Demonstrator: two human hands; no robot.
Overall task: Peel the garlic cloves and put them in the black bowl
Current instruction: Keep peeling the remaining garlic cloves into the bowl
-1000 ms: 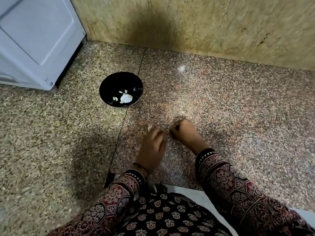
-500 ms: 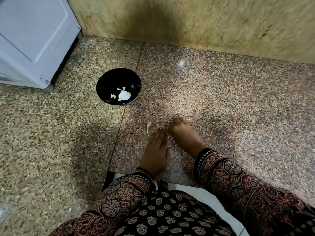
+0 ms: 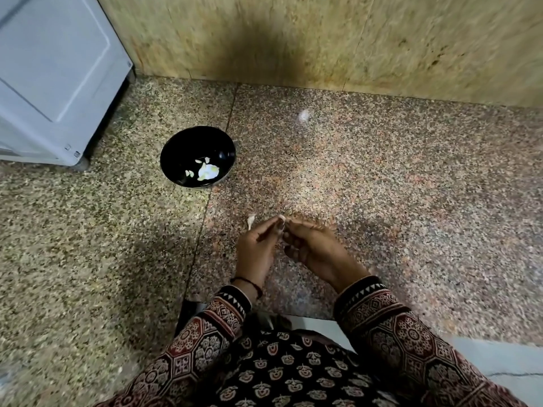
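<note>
My left hand (image 3: 258,248) and right hand (image 3: 313,249) meet fingertip to fingertip at the frame's centre. Both grips are curled tight and pinch one garlic clove (image 3: 281,218) between them. Just left of my fingertips one pale scrap (image 3: 250,222) lies on the speckled floor (image 3: 411,215). Further up and left stands the one black bowl (image 3: 185,146). It holds one large pale lump (image 3: 208,171) and a few small pieces, too blurred to count. One white appliance (image 3: 53,77) fills the upper left corner, against the tan stone wall (image 3: 382,39).
</note>
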